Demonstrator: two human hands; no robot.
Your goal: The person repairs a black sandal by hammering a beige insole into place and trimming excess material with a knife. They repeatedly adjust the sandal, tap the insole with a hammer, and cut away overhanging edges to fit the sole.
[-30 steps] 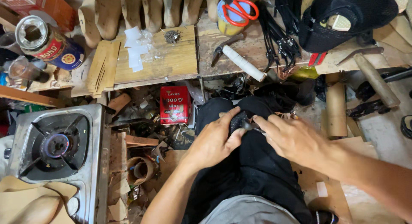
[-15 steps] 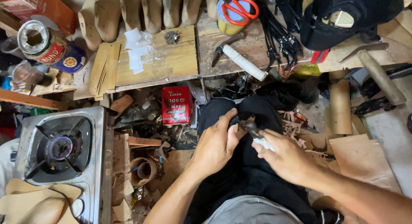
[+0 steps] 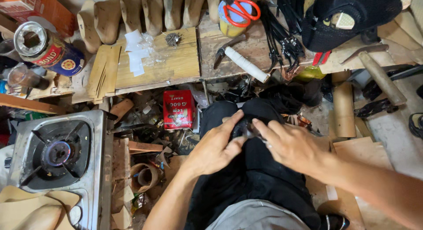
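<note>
Both hands meet over the lap, above black trousers (image 3: 246, 186). The left hand (image 3: 214, 148) has its fingers curled, thumb and forefinger pressed together on a small dark piece (image 3: 245, 130) that lies on the knee. The right hand (image 3: 291, 144) comes in from the right, its fingertips pinching the same piece from the other side, so the two grips touch at it. What the piece is cannot be told; it is mostly hidden under the fingers. Just left of the knee, on the littered floor, stands a red tin (image 3: 178, 109). Further left sits a gas stove (image 3: 57, 157), its burner showing a faint blue flame. Across the top runs a wooden bench (image 3: 176, 65). On it lie a hammer (image 3: 240, 58) with a white-wrapped handle, white paper scraps (image 3: 135, 54), a bundle of black straps (image 3: 282, 34) and a black cap (image 3: 348, 16). Red-handled scissors (image 3: 238, 7) rest on a yellow pot. A row of wooden lasts (image 3: 132, 14) stands along the back edge. At the bench's left end lies an open round can (image 3: 46, 47) beside a glass jar (image 3: 24, 78). To the right of the knee a cardboard tube (image 3: 343, 109) stands near a wooden handle (image 3: 381, 78).
</note>
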